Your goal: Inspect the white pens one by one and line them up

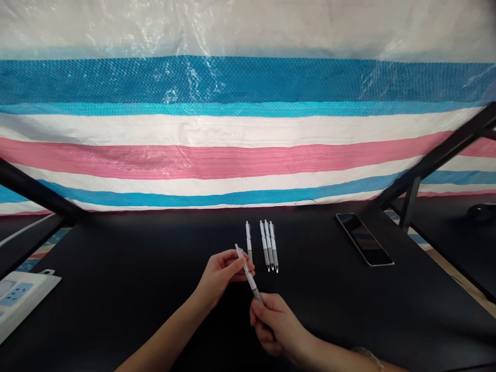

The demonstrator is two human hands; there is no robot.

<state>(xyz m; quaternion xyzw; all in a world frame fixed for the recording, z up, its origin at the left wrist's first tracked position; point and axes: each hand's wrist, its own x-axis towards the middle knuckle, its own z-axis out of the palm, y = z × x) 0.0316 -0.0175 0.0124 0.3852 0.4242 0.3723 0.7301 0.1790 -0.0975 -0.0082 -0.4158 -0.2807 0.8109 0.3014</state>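
Between my two hands is a white pen with a grey grip, tilted with its push-button end up and to the left. My left hand pinches its upper part near the clip. Lower down, my right hand is closed round the grey grip, and the tip is hidden in the fingers. Just beyond my left fingers lies a similar pen, its lower end partly covered by the hand. To its right, three more white-and-grey pens lie side by side, tips toward me.
A dark-screened phone lies on the black table at the right. A white power strip is at the left edge. Black frame bars slope at both sides, and a striped plastic sheet hangs behind.
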